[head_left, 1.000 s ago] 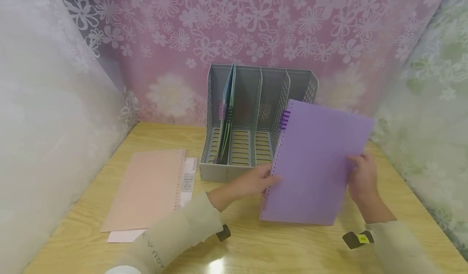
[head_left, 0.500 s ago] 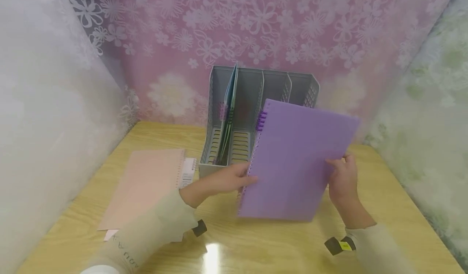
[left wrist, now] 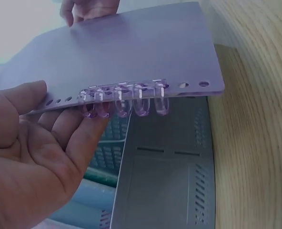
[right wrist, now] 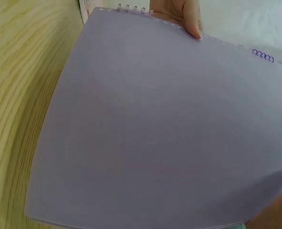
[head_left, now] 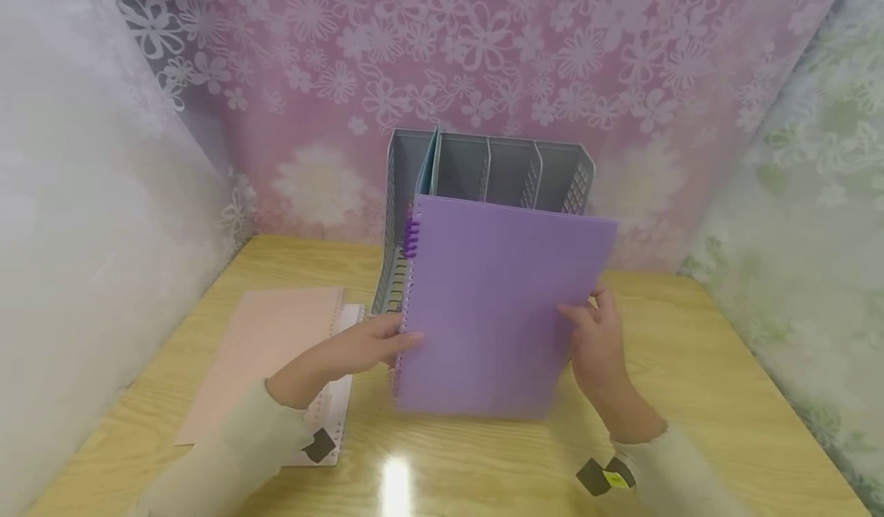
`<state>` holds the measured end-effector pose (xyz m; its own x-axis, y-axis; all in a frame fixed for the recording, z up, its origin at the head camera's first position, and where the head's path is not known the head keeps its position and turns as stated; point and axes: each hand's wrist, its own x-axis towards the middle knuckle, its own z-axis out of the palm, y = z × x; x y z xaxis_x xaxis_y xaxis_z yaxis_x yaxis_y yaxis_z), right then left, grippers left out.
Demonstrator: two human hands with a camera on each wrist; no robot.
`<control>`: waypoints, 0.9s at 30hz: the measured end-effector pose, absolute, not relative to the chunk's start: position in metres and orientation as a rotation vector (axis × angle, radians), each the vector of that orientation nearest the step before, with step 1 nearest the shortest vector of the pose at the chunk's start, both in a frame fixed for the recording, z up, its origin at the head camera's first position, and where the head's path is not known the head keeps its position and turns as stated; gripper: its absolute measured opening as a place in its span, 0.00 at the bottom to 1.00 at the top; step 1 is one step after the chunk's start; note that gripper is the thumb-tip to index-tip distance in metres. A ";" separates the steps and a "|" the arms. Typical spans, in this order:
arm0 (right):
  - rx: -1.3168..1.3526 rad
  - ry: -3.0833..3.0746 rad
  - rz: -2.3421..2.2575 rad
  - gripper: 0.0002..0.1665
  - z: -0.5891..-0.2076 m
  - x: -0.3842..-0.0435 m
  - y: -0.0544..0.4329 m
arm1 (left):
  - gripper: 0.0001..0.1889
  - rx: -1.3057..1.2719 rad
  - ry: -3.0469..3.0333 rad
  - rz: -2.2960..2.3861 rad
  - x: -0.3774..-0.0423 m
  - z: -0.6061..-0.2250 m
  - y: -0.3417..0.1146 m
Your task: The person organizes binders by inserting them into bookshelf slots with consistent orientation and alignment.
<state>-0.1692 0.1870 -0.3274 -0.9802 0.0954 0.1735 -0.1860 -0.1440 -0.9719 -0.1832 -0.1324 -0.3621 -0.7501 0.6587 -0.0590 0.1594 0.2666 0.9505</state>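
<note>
A purple ring-bound notebook is held upright and slightly tilted in front of a grey file organizer, covering much of it. My left hand grips the punched spine edge, thumb on the front cover and fingers behind. In the left wrist view, clear purple binding rings show beside those fingers. On the opposite edge, my right hand pinches the notebook with its thumb on the front. A blue-green notebook stands in the organizer's left compartment, its lower part hidden by the purple cover.
A peach notebook lies at the left of the wooden table, on top of a white spiral notebook. My left sleeve overlaps both. A flowered pink cloth hangs behind the organizer, and pale walls flank the table.
Both hands have carried the purple notebook leftward, from the organizer's right side to in front of its middle and left. The peach and white notebooks stay on the table.
</note>
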 end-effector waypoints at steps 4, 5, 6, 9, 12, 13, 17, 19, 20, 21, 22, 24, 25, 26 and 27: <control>0.107 -1.903 2.273 0.14 -0.327 -0.167 0.175 | 0.26 0.745 2.073 1.510 -0.182 -0.362 -0.145; 0.114 -1.904 2.276 0.14 -0.327 -0.167 0.173 | 0.25 0.755 2.069 1.510 -0.182 -0.363 -0.148; 0.121 -1.913 2.270 0.14 -0.328 -0.167 0.171 | 0.25 0.753 2.071 1.509 -0.182 -0.363 -0.150; 0.145 -1.922 2.266 0.14 -0.332 -0.167 0.169 | 0.24 0.753 2.076 1.505 -0.182 -0.364 -0.154; 0.167 -1.916 2.267 0.15 -0.334 -0.168 0.168 | 0.23 0.769 2.085 1.508 -0.183 -0.364 -0.156; 0.176 -1.907 2.271 0.16 -0.334 -0.168 0.167 | 0.22 0.776 2.098 1.504 -0.183 -0.364 -0.156; 0.182 -1.905 2.273 0.17 -0.334 -0.168 0.165 | 0.22 0.782 2.183 1.488 -0.183 -0.367 -0.160; 0.189 -1.917 2.267 0.19 -0.334 -0.167 0.163 | 0.21 0.777 2.231 1.477 -0.183 -0.368 -0.162; 0.198 -1.924 2.267 0.19 -0.333 -0.167 0.163 | 0.21 0.769 2.250 1.474 -0.183 -0.369 -0.163; 0.220 -1.915 2.286 0.19 -0.333 -0.167 0.163 | 0.21 0.761 2.267 1.471 -0.183 -0.369 -0.164; 0.256 -1.911 2.301 0.19 -0.332 -0.168 0.163 | 0.21 0.753 2.289 1.462 -0.183 -0.370 -0.165; 0.332 -1.863 2.358 0.15 -0.332 -0.171 0.166 | 0.22 0.745 2.316 1.453 -0.183 -0.369 -0.168; 0.367 -1.840 2.382 0.12 -0.331 -0.173 0.168 | 0.23 0.726 2.328 1.450 -0.183 -0.369 -0.170; 0.384 -1.833 2.391 0.10 -0.331 -0.176 0.171 | 0.23 0.724 2.337 1.449 -0.183 -0.369 -0.172; 0.389 -1.830 2.384 0.11 -0.331 -0.179 0.174 | 0.23 0.716 2.348 1.449 -0.183 -0.369 -0.175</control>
